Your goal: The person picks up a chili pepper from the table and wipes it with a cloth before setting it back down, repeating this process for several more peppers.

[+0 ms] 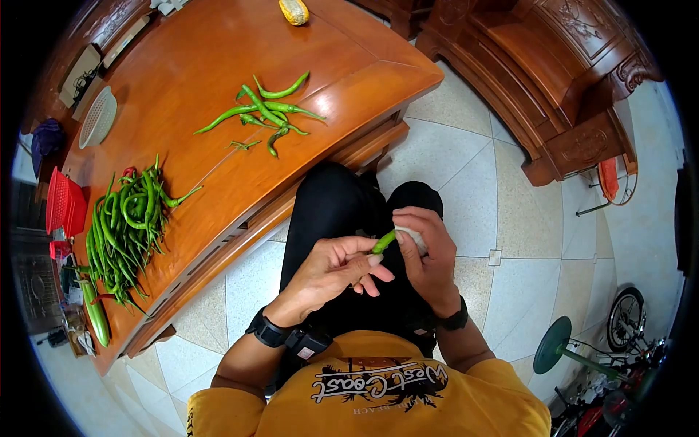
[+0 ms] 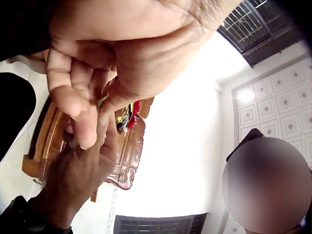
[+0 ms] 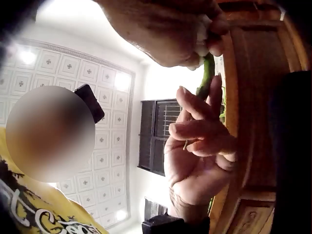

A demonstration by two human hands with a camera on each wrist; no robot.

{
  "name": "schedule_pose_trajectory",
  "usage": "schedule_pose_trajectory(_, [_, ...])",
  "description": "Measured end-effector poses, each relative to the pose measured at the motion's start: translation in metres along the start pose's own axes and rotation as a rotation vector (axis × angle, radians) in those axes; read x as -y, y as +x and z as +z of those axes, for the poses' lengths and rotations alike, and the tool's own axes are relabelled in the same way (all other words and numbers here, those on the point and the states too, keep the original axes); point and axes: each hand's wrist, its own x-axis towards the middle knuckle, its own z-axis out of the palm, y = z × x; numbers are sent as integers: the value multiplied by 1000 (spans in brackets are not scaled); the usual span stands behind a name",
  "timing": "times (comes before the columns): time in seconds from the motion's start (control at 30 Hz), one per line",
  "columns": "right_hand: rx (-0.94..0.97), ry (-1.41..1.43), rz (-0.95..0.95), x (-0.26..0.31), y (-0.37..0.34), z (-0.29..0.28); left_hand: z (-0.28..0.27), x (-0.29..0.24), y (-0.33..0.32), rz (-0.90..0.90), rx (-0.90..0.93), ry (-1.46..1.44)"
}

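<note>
A green pepper [image 1: 384, 242] is held above the lap between both hands. The left hand [image 1: 331, 275] pinches it between thumb and fingers, and in the right wrist view its thin stem end shows by the left fingers [image 3: 197, 105]. At the pepper's other end, the right hand [image 1: 427, 255] grips it together with a white wad [image 1: 413, 239], partly covered by the fingers. On the table [image 1: 218, 51] lie a large heap of green peppers [image 1: 120, 226] and, farther right, a small group of peppers [image 1: 269, 111].
A yellow corn piece [image 1: 294, 12] lies at the table's far edge. On the left stand a white basket [image 1: 98, 118] and a red basket [image 1: 64, 202], with a long green vegetable [image 1: 95, 313] near the corner. A carved wooden bench [image 1: 539, 80] stands at the upper right.
</note>
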Motion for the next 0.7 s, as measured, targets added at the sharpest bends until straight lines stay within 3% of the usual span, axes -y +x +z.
schedule_pose_trajectory(0.2, [73, 125, -24, 5, -9, 11, -4, 3, 2, 11, 51, -8])
schedule_pose_trajectory(0.53, [-18, -37, -29, -6, 2, -4, -3, 2, 1, 6, 62, -52])
schedule_pose_trajectory(0.7, [50, 53, -6, 5, -3, 2, -4, 4, 2, 16, 69, -51])
